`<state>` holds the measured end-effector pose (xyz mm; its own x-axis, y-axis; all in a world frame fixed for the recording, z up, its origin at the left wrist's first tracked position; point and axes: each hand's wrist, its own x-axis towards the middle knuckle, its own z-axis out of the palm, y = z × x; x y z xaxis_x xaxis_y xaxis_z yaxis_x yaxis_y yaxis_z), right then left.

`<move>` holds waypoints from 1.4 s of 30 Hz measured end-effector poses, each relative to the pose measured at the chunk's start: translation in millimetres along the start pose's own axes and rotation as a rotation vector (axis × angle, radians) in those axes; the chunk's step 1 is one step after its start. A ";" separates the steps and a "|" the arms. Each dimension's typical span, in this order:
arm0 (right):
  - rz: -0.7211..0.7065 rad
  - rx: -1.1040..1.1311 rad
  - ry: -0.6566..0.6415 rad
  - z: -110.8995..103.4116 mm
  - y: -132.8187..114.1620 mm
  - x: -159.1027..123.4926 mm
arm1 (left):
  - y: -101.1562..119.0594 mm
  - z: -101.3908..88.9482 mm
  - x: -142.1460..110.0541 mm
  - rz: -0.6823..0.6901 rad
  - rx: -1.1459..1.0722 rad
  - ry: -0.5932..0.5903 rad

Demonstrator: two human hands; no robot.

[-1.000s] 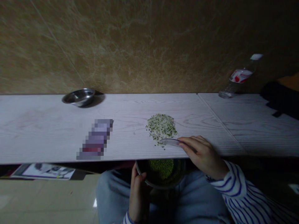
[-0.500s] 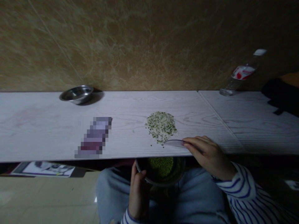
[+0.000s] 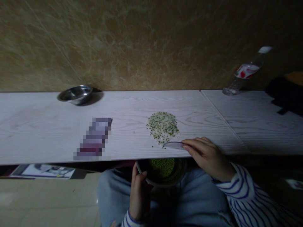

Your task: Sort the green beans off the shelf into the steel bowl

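Head view, looking down across a white wood-grain board (image 3: pixel 42 132): at the far left a steel bowl (image 3: pixel 74 95) sits by the wall, and nearer lies a flat packet (image 3: pixel 94 137), too blurred to read. Below the near edge, a printed magazine (image 3: pixel 42 171) lies on the floor. The left hand (image 3: pixel 139 197) has its fingers curled closely over the rim of a dark round bowl (image 3: pixel 163 186), which sits over the lap of blue jeans (image 3: pixel 113 201), just below the board's edge, and holds green beans (image 3: pixel 162 167). If that grip slackened, the bowl could tip and spill the beans onto the lap and floor. Mid-board, near the edge, lies a heap of green and pale grains (image 3: pixel 163 127), with strays just beside it. The right hand (image 3: pixel 207 154) pinches a thin translucent plastic card (image 3: pixel 174 145) between thumb and fingers, its tip touching the heap's near side. A hasty or steep stroke could flick grains wide, and any pushed over the edge could miss the bowl. A striped sleeve (image 3: pixel 241 192) runs off to the near right. Far right, a clear plastic bottle (image 3: pixel 243 75) leans by the wall, beside a dark cloth (image 3: pixel 286 91).
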<state>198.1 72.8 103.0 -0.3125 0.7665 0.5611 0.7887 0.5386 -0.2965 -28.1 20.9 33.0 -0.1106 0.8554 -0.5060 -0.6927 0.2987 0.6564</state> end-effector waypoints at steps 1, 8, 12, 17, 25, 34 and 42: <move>0.002 0.004 -0.002 0.4 -0.3 0.0 | 0.0 0.0 0.1 -0.002 0.002 -0.002; 0.012 0.016 -0.007 3.1 -6.1 2.3 | -0.3 1.2 1.6 -0.007 -0.008 0.035; 0.031 0.011 0.003 7.7 -7.2 3.1 | 1.3 1.7 0.8 -0.011 0.016 0.025; 0.098 -0.030 0.025 9.3 -0.8 5.2 | 2.0 1.3 0.3 0.000 0.014 0.042; 0.086 -0.015 0.030 5.5 -1.3 5.7 | 0.2 -2.0 3.0 -0.002 -0.009 0.009; 0.081 0.019 -0.006 10.9 -7.2 7.2 | 1.9 -1.5 2.6 0.004 0.012 0.032; 0.115 0.023 0.041 11.7 -2.0 9.2 | 0.1 0.3 5.5 -0.002 0.024 0.083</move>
<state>187.5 82.9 99.8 -0.1986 0.8087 0.5536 0.8057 0.4564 -0.3776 -28.6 25.8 30.5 -0.1686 0.8168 -0.5518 -0.6757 0.3118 0.6680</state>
